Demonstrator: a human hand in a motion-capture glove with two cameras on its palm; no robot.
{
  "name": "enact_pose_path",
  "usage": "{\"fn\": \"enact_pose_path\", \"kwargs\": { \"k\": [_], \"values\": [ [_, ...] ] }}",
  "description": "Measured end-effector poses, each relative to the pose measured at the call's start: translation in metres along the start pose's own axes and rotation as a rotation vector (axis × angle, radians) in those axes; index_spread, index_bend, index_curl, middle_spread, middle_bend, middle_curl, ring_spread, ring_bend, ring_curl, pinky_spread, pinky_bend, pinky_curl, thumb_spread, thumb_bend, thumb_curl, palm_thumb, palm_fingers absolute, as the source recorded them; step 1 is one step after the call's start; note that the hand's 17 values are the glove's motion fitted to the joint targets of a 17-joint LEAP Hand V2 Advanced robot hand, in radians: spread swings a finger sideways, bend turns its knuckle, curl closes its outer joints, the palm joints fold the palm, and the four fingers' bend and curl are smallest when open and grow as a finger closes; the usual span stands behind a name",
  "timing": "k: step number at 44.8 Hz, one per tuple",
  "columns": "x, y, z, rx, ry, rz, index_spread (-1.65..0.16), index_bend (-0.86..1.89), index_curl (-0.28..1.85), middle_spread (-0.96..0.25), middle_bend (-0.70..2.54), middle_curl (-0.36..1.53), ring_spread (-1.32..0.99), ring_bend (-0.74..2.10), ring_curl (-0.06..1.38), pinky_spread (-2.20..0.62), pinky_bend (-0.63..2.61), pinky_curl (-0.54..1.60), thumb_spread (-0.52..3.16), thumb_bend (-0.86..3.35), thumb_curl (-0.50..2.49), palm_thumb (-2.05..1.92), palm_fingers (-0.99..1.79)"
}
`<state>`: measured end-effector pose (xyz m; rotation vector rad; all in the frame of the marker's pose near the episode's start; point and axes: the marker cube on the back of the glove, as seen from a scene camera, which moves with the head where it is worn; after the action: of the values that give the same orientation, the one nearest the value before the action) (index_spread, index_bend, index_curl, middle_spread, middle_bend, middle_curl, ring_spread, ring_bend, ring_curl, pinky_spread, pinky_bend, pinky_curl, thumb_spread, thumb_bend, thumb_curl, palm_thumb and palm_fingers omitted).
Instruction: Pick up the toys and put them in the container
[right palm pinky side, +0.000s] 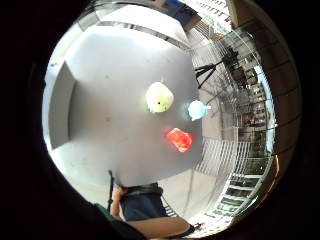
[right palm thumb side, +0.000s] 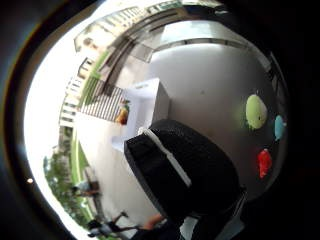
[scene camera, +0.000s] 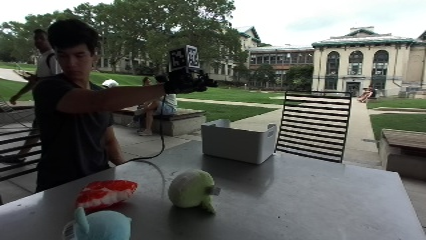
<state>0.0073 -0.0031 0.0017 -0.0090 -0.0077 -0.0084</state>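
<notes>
The gloved right hand (scene camera: 183, 80) is raised high above the surface (scene camera: 299, 195), near the container (scene camera: 237, 141), and well apart from the three toys, green (scene camera: 191, 189), red (scene camera: 105, 193) and blue (scene camera: 100, 226), which lie at the other end; whether its grip is open or closed I cannot tell.

Grey table (scene camera: 319, 200) bears white container (scene camera: 237, 142), red toy (scene camera: 105, 193), green toy (scene camera: 192, 189), blue toy (scene camera: 100, 226).

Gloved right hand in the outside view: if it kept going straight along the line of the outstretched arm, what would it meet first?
Probably nothing. The gloved right hand hangs high above the white container, and the arm's line passes over it toward the black chair; depth is unclear.
</notes>
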Motion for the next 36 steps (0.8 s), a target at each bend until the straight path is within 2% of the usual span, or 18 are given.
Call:
{"fn": "enact_pose_path", "kwargs": {
  "k": [7,17,26,36],
  "values": [
    [0.011,-0.004,0.001,0.006,-0.008,-0.001,-0.18,0.21,0.12,-0.07,0.26,0.11,-0.17,0.16,0.03,-0.06,0.38,0.13,0.78,-0.09,0.00,-0.14,0.06],
    [0.007,0.008,-0.012,0.000,0.005,-0.023,-0.23,0.22,0.20,-0.09,0.28,0.18,-0.23,0.17,0.06,-0.08,0.39,0.19,1.06,-0.08,0.01,-0.13,0.03],
    [0.030,0.021,-0.033,-0.046,0.009,-0.030,-0.24,0.17,0.25,-0.08,0.25,0.22,-0.25,0.21,0.10,-0.08,0.43,0.24,1.08,-0.11,0.02,-0.17,0.00],
    [0.095,0.050,-0.036,0.009,0.060,-0.014,-0.25,0.17,0.28,-0.06,0.20,0.25,-0.24,0.19,0.14,-0.05,0.49,0.28,0.92,-0.13,0.05,-0.19,-0.02]
  ]
}}
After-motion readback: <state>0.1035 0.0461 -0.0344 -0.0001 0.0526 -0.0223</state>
